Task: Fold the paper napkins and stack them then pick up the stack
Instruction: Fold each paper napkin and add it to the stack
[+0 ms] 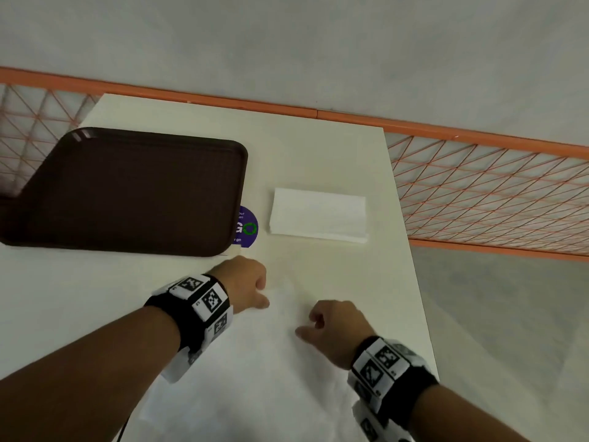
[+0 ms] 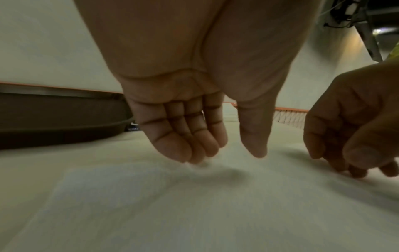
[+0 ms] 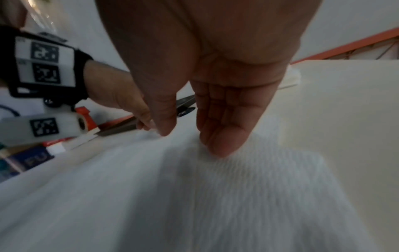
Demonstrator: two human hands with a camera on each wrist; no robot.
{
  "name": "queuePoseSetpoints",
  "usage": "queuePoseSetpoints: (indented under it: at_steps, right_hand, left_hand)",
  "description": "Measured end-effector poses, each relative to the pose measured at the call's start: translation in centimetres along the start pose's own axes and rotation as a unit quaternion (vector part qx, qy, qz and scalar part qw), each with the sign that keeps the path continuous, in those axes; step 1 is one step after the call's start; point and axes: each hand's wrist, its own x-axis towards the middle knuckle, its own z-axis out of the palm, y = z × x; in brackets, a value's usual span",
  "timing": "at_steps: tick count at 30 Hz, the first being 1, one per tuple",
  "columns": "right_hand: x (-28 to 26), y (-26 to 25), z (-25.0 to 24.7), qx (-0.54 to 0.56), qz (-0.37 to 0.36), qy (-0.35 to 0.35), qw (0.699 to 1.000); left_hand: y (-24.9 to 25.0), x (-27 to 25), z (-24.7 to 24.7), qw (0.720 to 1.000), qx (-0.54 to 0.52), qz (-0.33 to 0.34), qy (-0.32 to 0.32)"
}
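Tray: a dark brown tray (image 1: 127, 193) lies on the table (image 1: 334, 154), beyond the left hand's knuckles; nothing shows inside it.
Left hand: the left hand (image 1: 245, 287) reaches down to the far edge of an open napkin; its fingers (image 2: 183, 146) are gently curled, thumb apart from them, tips at the paper. Nothing is clasped, and the grip is relaxed.
Right hand: the right hand (image 1: 334, 327) sits just beside the left, over the same napkin; its fingers (image 3: 222, 136) are loosely bent with tips touching the paper, thumb apart, gripping nothing.
Open napkin: the unfolded white napkin (image 1: 255, 378) lies flat under both hands, spreading back toward the wrists; it looks soft and finely ribbed.
Folded stack: a neat white stack of folded napkins (image 1: 318, 215) rests on the table well beyond the fingertips, to the right of the tray.
Sticker: a round purple sticker (image 1: 248, 228) sits between tray and stack, partly under the tray.
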Motion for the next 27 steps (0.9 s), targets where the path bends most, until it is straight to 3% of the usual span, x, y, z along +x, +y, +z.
queuePoseSetpoints:
  at_steps: [5,9,18,22,27]
  right_hand:
    - [-1.2,0.2,2.6,-0.022,-0.018,0.006,1.0]
    - [0.1,0.0,2.0,-0.048,-0.023,0.025,0.998]
    - [0.9,-1.4,1.0,-0.075,0.034,0.056,0.995]
    - [0.6,-1.9,1.3,-0.035,0.052,0.053,0.997]
    - [1.2,-2.1,1.2,0.111,0.06,0.045,0.991]
  left_hand:
    - [-0.8,-2.2,2.7,1.0,0.002,0.013,-0.025]
    - [-1.1,-2.4,3.4,0.999,-0.005,0.033,0.022]
    - [-0.7,-3.4,4.0,0.997,-0.015,-0.004,0.078]
    - [-0.6,-3.5,4.2,0.997,-0.012,-0.031,0.067]
    - [-0.4,-3.3,4.0,0.997,-0.006,-0.044,0.062]
